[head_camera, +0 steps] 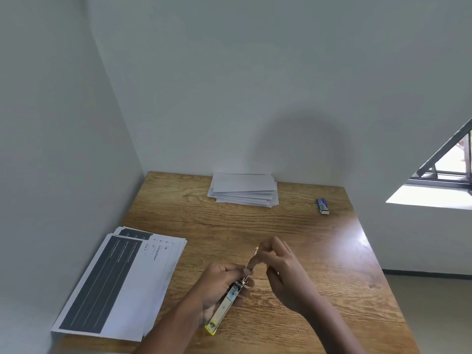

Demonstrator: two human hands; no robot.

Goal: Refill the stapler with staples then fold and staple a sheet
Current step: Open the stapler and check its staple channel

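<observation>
A small yellow stapler [224, 306] is swung open lengthwise above the wooden table [293, 231], its metal inside showing. My left hand [219, 284] grips its lower half from the left. My right hand [278, 264] pinches the raised upper arm near its yellow tip. A blue and white staple box [322, 205] lies at the back right. A stack of printed sheets [120, 284] lies at the table's left front. Whether staples sit in the channel is too small to tell.
A pile of folded white sheets [244, 189] rests at the back edge against the wall. Walls close in the table on the left and back. A window [449, 164] opens to the right, beyond the table's right edge.
</observation>
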